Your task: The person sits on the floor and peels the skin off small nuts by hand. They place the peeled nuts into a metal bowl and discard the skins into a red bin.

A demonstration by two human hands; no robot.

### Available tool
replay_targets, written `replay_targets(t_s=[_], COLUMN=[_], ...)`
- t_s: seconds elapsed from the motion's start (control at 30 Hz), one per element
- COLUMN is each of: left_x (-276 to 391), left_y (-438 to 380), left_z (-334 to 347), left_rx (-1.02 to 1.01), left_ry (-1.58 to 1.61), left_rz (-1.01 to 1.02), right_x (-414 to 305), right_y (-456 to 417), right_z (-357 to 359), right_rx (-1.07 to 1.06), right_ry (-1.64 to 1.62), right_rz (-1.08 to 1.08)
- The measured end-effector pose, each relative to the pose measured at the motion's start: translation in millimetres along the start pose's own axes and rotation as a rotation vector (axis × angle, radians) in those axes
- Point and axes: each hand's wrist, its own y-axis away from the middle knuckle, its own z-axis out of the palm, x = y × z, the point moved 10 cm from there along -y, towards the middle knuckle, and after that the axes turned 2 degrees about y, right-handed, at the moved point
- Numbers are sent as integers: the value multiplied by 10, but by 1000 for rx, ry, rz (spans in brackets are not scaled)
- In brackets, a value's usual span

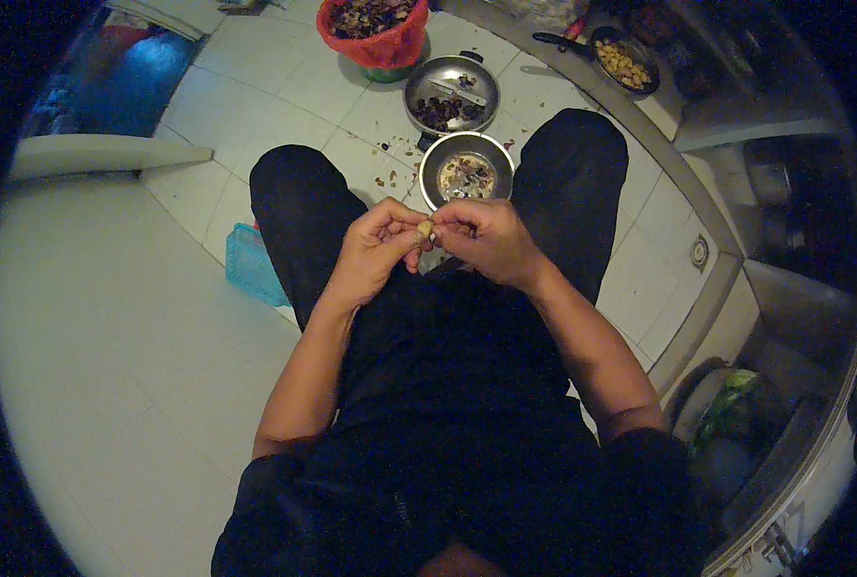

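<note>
Between my fingertips, over my lap, is a small pale yellow nut or seed kernel [425, 228]. My left hand [383, 241] pinches it from the left, and my right hand [487, 238] touches it from the right with bent fingers. Just beyond the hands stands a steel bowl [507, 155] with liquid and brown bits in it. Behind that bowl, a steel pan [414, 83] with dark handles holds dark brown pieces and a knife [461, 91] with a light handle. Whether the right fingers also hold a piece of skin, I cannot tell.
A red-lined basket [378, 50] full of brown shells stands beyond the pan. At the upper right, a black frying pan [655, 83] holds pale yellow pieces. A turquoise plastic basket [248, 263] is beside my left knee. Brown scraps lie on the tiled floor [306, 108]. A floor drain [699, 252] lies right.
</note>
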Motion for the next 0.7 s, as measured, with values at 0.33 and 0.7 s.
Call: replay_targets(t_s=[0.33,0.7], left_x=[-133,-162], left_y=[-107,-137], left_z=[-79,-13], left_rx=[22,82], left_ry=[15,-44], left_rz=[-21,56], right_x=[150,115], right_y=[-92,-178], right_z=[-19,-79], right_rx=[79,165], right_ry=[-44,79], right_rz=[8,-16])
